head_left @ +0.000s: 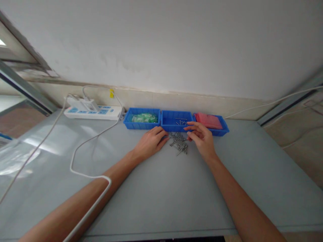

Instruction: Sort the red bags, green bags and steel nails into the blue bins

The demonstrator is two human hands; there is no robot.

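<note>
A loose pile of grey metal screws (179, 143) lies on the table in front of the middle blue bin (174, 128). Several more screws (181, 121) rest inside that bin, toward its right side. My left hand (152, 139) lies palm down at the pile's left edge, thumb and fingers apart, with nothing visible in it. On the pile's other side, my right hand (201, 137) is held close to the middle bin's front right corner. Its fingers are loosely bent and spread, and no screw shows between them.
The left blue bin (141, 125) holds green-and-clear plastic packets (145, 117). In the right blue bin (222, 132) lies a pink-red packet (209, 120). A white power strip (106, 113) with chargers stands along the wall. A white cable (83, 143) crosses above my left forearm.
</note>
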